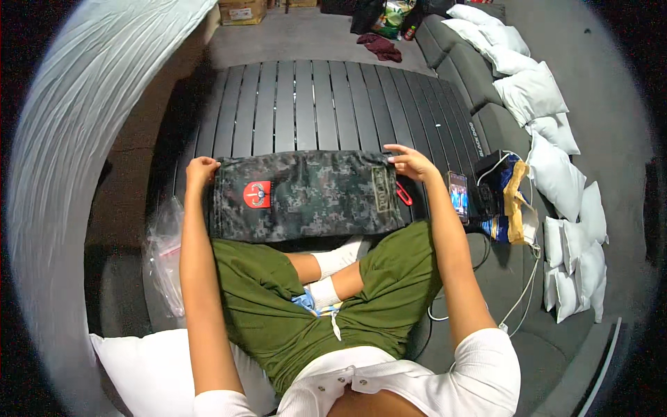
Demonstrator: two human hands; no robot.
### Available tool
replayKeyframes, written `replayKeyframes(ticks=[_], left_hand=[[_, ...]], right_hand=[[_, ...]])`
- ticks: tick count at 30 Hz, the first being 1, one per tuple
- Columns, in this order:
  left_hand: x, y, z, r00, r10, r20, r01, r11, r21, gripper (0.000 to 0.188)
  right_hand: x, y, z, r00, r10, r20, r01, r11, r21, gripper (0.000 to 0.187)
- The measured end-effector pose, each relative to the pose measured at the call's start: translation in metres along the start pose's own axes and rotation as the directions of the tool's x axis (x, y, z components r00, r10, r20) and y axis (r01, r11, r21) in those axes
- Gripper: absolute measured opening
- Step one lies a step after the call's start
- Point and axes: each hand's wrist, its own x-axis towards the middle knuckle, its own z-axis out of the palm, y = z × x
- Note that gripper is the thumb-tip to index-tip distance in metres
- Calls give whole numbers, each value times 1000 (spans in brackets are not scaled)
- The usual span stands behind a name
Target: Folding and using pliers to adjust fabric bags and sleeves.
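Note:
A dark digital-camouflage cloth (316,194) lies stretched out flat in front of me, on the slatted table's near edge and above my crossed legs. It bears a red patch (257,194) at its left and a lettered tan-green panel (383,189) at its right. My left hand (202,170) is closed, pinching the cloth's far left corner. At the far right corner my right hand (413,164) grips the edge between thumb and fingers, one finger sticking out. A red loop-shaped handle (404,195) shows just beside the cloth's right edge; what it belongs to is hidden.
The dark slatted table (299,104) reaches away ahead. At the right are a lit phone (458,194), a blue-and-yellow bag (513,201), white cables (531,278) and a grey sofa with white pillows (556,167). Clear plastic bags (165,257) lie at the left.

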Motion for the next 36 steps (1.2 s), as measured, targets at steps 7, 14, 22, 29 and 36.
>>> replayKeyframes(ticks=[7,14,22,29,36], left_hand=[[10,-14,-12,941,-156,299,262,897,-357,18],[-14,14,-17,847,-256,466,339,935,-103,18],[1,13,-19,838,-195,510,372,888,-271,18],[-40,54,24,854,470,-224,-333,824,459,33],[-139,181,45,800,579,157,-497,787,-365,28]], right_hand=[[-21,6,-30,939,245,-241,-342,601,-723,30],[-34,9,-23,916,254,-311,-401,525,-751,27],[-20,6,-55,854,-302,-425,-139,653,-744,20],[5,4,35,958,-90,-271,-71,845,-530,31],[-80,-56,125,953,-289,92,294,954,-50,23]])
